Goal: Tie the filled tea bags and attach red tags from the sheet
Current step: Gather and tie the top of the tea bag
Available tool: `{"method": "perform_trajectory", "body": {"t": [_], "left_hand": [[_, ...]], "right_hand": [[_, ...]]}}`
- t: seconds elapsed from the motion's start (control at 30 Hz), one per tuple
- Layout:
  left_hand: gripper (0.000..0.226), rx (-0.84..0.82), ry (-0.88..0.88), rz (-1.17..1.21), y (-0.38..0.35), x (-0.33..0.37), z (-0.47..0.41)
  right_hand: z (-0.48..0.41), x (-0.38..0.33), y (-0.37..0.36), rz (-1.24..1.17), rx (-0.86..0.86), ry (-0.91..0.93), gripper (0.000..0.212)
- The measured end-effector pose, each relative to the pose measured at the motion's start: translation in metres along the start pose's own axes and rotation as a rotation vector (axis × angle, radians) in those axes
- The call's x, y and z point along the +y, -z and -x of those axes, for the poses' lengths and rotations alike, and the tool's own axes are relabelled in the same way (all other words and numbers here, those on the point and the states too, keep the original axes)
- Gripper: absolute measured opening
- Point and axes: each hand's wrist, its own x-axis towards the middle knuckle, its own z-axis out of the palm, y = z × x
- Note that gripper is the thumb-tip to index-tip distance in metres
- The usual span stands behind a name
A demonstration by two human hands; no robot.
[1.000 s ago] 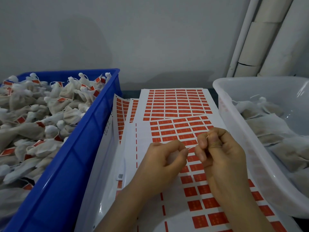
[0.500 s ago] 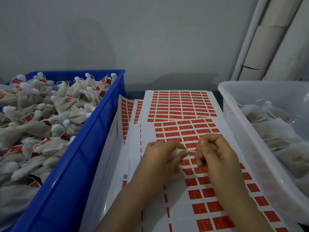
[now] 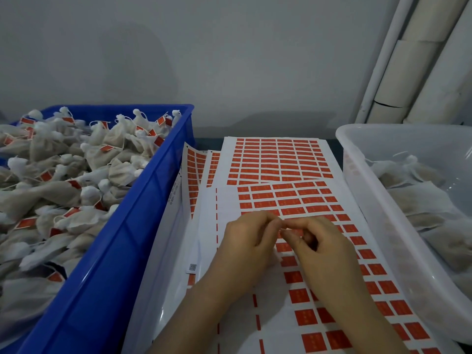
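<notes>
My left hand (image 3: 246,242) is curled round a white tea bag (image 3: 275,261), which is almost wholly hidden under the palm. My right hand (image 3: 325,254) has its fingers curled, and its thumb and forefinger pinch the bag's thin string right at my left fingertips. Both hands hover just above the sheet of red tags (image 3: 293,196), a white sheet with rows of red rectangles. Whether a tag sits between the fingertips is hidden.
A blue crate (image 3: 143,200) on the left is heaped with tied tea bags (image 3: 76,175) bearing red tags. A translucent white tub (image 3: 357,180) on the right holds untagged bags (image 3: 421,200). More tag sheets (image 3: 278,159) lie behind, and white pipes (image 3: 408,72) stand at the back right.
My hands have come together, with the right fingertips now meeting the left ones, and the stretch of string seen between them has closed up. The camera has tilted slightly.
</notes>
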Motion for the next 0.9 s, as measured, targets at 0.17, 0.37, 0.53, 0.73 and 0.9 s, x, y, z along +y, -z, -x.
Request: {"method": "perform_trajectory", "body": {"t": [0.17, 0.37, 0.53, 0.73, 0.9], "left_hand": [[0.010, 0.022, 0.053, 0.123, -0.001, 0.000, -0.001], [0.013, 0.045, 0.053, 0.317, 0.001, 0.008, 0.000], [0.012, 0.087, 0.033, 0.350, 0.001, 0.009, 0.001], [0.017, 0.175, -0.003, 0.122, 0.000, 0.004, 0.001], [0.024, 0.228, -0.028, 0.060, 0.007, 0.011, 0.005]], "right_hand": [[-0.001, 0.003, -0.001, 0.021, 0.087, -0.003, 0.010], [0.002, -0.002, 0.001, -0.051, 0.085, 0.017, 0.027], [0.006, -0.007, 0.002, -0.017, 0.115, 0.090, 0.034], [0.006, -0.008, 0.006, -0.091, 0.134, 0.038, 0.024], [0.007, -0.011, 0.006, -0.273, 0.146, -0.029, 0.006]]}}
